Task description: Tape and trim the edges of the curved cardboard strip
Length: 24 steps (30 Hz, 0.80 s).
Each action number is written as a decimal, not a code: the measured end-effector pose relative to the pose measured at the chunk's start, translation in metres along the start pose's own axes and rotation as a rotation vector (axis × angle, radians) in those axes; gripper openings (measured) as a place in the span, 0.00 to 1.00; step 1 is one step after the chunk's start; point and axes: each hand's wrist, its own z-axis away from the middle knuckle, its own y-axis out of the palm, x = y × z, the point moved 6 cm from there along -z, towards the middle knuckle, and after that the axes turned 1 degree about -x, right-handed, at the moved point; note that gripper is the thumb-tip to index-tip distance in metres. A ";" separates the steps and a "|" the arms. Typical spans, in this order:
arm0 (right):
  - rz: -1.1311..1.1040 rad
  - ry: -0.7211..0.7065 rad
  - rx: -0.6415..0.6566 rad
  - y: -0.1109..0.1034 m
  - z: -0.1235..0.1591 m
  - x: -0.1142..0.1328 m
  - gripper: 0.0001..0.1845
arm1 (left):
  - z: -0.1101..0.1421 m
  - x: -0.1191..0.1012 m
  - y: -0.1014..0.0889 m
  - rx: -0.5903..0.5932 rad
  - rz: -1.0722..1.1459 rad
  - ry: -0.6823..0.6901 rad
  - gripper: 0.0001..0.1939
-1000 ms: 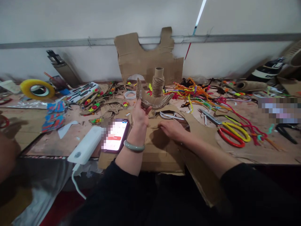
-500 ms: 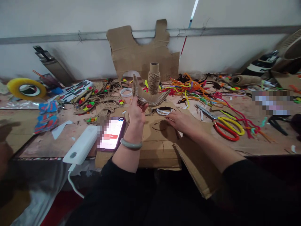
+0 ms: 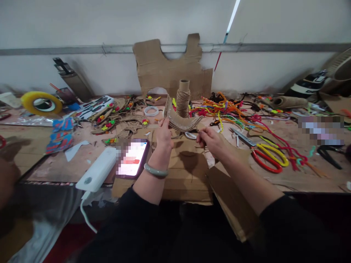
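Observation:
My left hand (image 3: 163, 135) grips a crescent-shaped piece of layered cardboard (image 3: 181, 121) at its left side, its tips curving upward above the work surface. Clear shiny patches show on its face. To the right, my right hand (image 3: 210, 140) is closed in a pinch, and a thin strand of twine (image 3: 197, 147) shows at its fingers. Just behind the crescent stands a cardboard tube wound with jute twine (image 3: 183, 100). Beneath my hands lies a flat cardboard sheet (image 3: 175, 171).
Scissors (image 3: 267, 155) with red and yellow handles lie to the right, near tangled colored cords (image 3: 227, 106). Leftward are a phone (image 3: 133, 159), a white power bank (image 3: 97, 170), twine-wrapped crescents (image 3: 109, 117) and a yellow tape roll (image 3: 34, 98). Another person's hand (image 3: 7, 171) is at far left.
My right hand has lifted from the cardboard sheet and closed into a pinch. The crescent, still in my left hand, is tilted slightly differently. The whole view has shifted a little.

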 end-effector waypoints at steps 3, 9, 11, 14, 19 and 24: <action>-0.326 0.037 -0.170 -0.008 -0.006 -0.007 0.16 | 0.001 0.006 0.005 0.066 0.020 -0.022 0.03; -0.516 0.055 -0.277 -0.016 -0.016 -0.019 0.23 | 0.008 0.022 0.015 0.185 -0.005 -0.080 0.04; -0.516 0.049 -0.265 -0.020 -0.017 -0.019 0.24 | 0.011 0.026 0.017 0.204 -0.046 -0.087 0.03; -0.490 0.088 -0.197 -0.021 -0.020 -0.020 0.21 | 0.018 0.031 0.022 0.254 -0.113 -0.110 0.02; -0.424 0.112 -0.152 -0.025 -0.023 -0.023 0.21 | 0.024 0.033 0.028 0.349 -0.202 -0.100 0.03; -0.381 0.129 -0.134 -0.025 -0.024 -0.025 0.23 | 0.009 0.019 0.018 0.241 -0.165 0.032 0.11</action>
